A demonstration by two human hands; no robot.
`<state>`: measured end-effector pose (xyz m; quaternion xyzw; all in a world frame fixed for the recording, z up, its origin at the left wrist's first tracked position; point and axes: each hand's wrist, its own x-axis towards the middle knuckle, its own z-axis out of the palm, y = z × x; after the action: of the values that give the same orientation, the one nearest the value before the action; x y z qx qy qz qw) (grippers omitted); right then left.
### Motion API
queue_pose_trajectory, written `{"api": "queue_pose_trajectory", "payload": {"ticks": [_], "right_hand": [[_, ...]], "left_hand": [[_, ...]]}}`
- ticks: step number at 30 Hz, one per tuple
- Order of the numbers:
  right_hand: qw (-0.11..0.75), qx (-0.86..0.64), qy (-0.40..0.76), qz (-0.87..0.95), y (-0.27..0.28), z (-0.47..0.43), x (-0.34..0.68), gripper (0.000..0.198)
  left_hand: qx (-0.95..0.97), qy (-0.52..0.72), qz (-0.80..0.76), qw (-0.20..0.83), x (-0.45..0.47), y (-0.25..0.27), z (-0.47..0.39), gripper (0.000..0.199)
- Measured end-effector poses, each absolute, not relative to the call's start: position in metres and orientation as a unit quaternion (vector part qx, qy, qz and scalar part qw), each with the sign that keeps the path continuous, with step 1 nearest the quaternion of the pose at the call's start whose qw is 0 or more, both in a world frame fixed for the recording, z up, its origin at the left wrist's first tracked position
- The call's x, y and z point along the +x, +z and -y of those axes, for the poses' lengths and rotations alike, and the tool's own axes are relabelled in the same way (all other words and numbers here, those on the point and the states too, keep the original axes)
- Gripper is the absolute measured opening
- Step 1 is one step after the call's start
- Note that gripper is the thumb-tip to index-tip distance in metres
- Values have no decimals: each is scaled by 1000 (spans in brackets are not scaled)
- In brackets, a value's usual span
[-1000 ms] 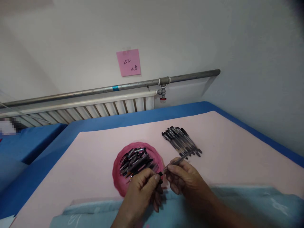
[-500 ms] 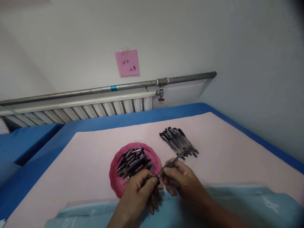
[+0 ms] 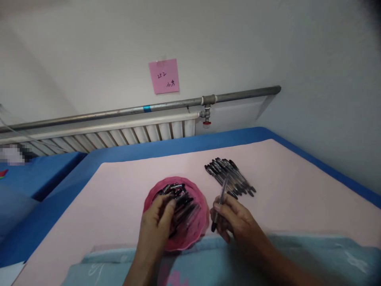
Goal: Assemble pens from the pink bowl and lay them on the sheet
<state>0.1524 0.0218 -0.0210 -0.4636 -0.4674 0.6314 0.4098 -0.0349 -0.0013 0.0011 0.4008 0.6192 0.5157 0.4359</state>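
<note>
In my right hand (image 3: 233,218) a clear-barrelled pen (image 3: 222,200) is pinched between thumb and fingers, its black end pointing down and its clear end up. My left hand (image 3: 156,220) reaches over the left side of a pink scalloped basket (image 3: 200,228), fingers bent together among the dark pen parts (image 3: 183,206). Whatever those fingertips touch is hidden. Clear tubes and black pieces lie jumbled in the basket. Beyond my right hand, several pens (image 3: 228,174) with black caps lie side by side in a slanted row.
A pale pink sheet (image 3: 125,194) covers the blue table (image 3: 166,143). Light blue cloth with white marks (image 3: 238,258) lies along the near edge. Against the wall behind are a radiator (image 3: 131,136), a metal pipe (image 3: 175,105) and a pink note (image 3: 164,76).
My hands were together in front of the basket with the pen between them. Now they are apart: the left has moved into the basket, while the right keeps the pen, tilted more upright.
</note>
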Motion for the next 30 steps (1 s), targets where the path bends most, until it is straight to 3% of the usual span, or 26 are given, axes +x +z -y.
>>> {"api": "queue_pose_trajectory", "payload": {"ticks": [4, 15, 30], "right_hand": [[374, -499, 574, 531, -19, -22, 152, 24], [311, -493, 459, 670, -18, -23, 154, 27], [306, -489, 458, 677, -20, -25, 153, 24]], "left_hand": [[425, 514, -661, 343, -60, -5, -6, 25], [508, 439, -691, 268, -74, -14, -11, 14], [692, 141, -668, 235, -48, -20, -8, 29]]}}
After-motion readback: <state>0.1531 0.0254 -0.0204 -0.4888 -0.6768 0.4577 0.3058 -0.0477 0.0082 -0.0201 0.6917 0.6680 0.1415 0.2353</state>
